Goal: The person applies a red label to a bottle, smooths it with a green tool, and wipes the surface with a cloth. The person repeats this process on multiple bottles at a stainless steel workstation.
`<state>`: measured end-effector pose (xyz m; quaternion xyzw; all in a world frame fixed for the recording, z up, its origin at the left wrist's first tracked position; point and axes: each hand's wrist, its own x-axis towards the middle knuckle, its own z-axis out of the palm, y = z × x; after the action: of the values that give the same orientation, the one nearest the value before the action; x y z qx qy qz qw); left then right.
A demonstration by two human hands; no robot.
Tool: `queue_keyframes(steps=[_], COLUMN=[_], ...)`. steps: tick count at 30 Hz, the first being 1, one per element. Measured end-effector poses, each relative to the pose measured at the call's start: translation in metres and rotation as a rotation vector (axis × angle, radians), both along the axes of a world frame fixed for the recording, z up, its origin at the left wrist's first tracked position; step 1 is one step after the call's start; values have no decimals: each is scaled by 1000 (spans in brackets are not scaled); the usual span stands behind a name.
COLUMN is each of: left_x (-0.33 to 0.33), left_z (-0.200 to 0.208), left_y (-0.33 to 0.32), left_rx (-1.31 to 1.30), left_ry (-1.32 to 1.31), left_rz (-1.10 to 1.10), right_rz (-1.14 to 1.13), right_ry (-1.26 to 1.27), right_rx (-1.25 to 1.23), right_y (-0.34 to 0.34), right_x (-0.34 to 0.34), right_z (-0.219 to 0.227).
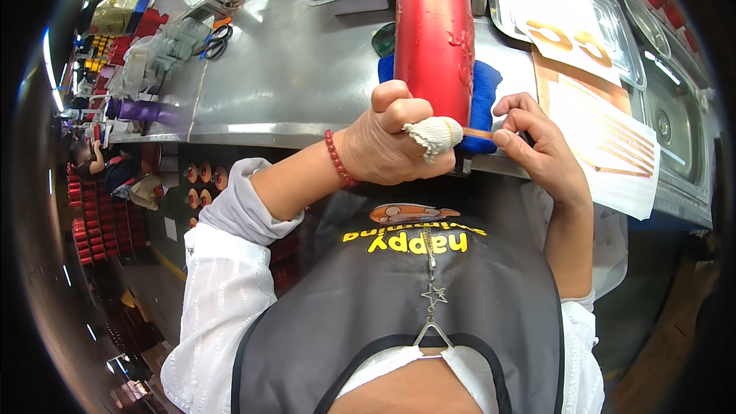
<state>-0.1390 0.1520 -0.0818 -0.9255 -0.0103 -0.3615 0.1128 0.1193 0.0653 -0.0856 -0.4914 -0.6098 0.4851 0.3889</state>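
The thin orange strip (478, 133) could crease or go on crooked if the right hand (548, 149) pulls it askew, and the water-beaded red metal cylinder (435, 38) might roll on the blue towel (484, 84) if pushed sideways. The strip spans from the white knit finger cover (433, 136) to the right thumb and forefinger, which pinch its end—near the cylinder's closer end—while the left hand (383, 142) is curled, its exact hold hidden.

Long shiny grey steel wkbench (284, 69) runs across; rect. steel sink (684, 100) far R. Slim white tube lights (48, 61), dark grey flr (161, 291) w/ yellow line (172, 267) on L.
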Motion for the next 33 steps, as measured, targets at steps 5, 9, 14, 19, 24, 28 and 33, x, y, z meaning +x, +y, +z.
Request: queue_keyframes(steps=[5,9,14,19,24,28,33], left_x=[-10,-4,0,-11,3,-4,-16], left_z=[-6,-1,-3,-6,-11,-6,-13], left_y=[-5,-8,0,-10,-7,-11,-12], left_rx=[2,-3,3,-6,8,-2,16], left_ry=[-55,-21,-1,-53,-34,-45,-38], left_rz=[76,71,-1,139,104,126,222], right_rz=[6,9,-2,15,22,25,35], right_ry=[15,1,17,39,18,53,46], right_rx=[-18,-17,7,-39,-1,-19,-3], right_y=[-1,0,0,1,4,3,5], right_x=[-2,1,-1,-2,0,-5,-4], right_z=[5,1,-2,0,-7,-3,-3])
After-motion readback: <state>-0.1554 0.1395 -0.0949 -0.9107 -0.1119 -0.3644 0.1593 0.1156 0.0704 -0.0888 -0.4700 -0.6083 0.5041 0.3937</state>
